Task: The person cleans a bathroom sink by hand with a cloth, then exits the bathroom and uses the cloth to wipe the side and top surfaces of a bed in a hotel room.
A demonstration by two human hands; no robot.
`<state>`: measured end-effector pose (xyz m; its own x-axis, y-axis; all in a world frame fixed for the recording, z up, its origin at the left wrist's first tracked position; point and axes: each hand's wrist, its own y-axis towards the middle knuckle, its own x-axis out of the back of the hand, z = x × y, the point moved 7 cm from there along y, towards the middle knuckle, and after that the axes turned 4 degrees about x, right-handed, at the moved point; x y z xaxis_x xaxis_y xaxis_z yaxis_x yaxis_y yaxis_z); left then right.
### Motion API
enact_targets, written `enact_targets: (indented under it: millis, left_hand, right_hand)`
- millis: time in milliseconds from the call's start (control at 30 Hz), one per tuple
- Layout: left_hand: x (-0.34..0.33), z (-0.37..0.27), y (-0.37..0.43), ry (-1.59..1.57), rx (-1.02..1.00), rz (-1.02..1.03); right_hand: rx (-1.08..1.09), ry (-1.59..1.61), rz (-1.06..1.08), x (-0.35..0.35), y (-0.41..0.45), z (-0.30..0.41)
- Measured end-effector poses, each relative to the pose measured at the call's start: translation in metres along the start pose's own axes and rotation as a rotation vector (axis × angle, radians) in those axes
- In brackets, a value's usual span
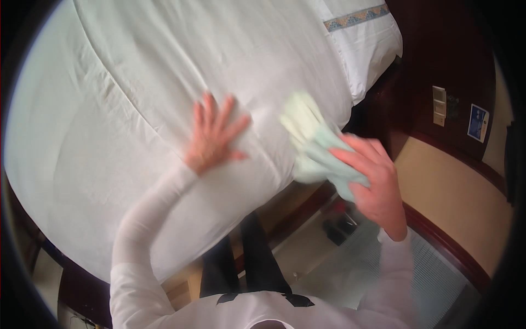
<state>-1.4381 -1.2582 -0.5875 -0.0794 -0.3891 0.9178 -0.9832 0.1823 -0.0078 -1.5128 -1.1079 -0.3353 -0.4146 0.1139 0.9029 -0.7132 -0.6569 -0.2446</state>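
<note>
My left hand [215,135] lies palm down with spread fingers on the white bedding [123,172], which covers the wide bed before me. Bunched in my right hand [376,185] is a pale green and cream cloth [324,148], held by its near end beside the bed's right edge. The loose end of the cloth hangs toward the bedding and is blurred. I cannot tell whether it touches the bed. Shallow creases and a long seam run across the sheet.
A white pillow [365,45] with a patterned band sits at the far right end of the bed. Beyond it stands a dark wooden headboard [439,53] with a switch panel [439,106] and a small blue card [478,123]. Dark items [339,230] rest on the floor at right.
</note>
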Motion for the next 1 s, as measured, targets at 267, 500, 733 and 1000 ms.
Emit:
enact_targets:
  millis: [267, 500, 733, 1000]
  left_hand:
    - [-0.105, -0.131, -0.156, 0.031, -0.197, 0.265]
    - [-0.116, -0.12, -0.182, 0.149, -0.159, 0.397]
    - [-0.075, -0.19, -0.125, -0.082, -0.072, 0.228]
    - [-0.168, -0.169, -0.136, 0.37, -0.186, 0.424]
  right_hand:
    - [0.317, -0.461, -0.159, -0.184, 0.149, 0.049]
    - [-0.062, -0.115, -0.25, -0.296, -0.123, -0.097]
    - [-1.244, 1.241, -0.312, -0.466, -0.336, -0.257]
    - [-0.831, 1.066, -0.983, -0.303, -0.268, -0.197]
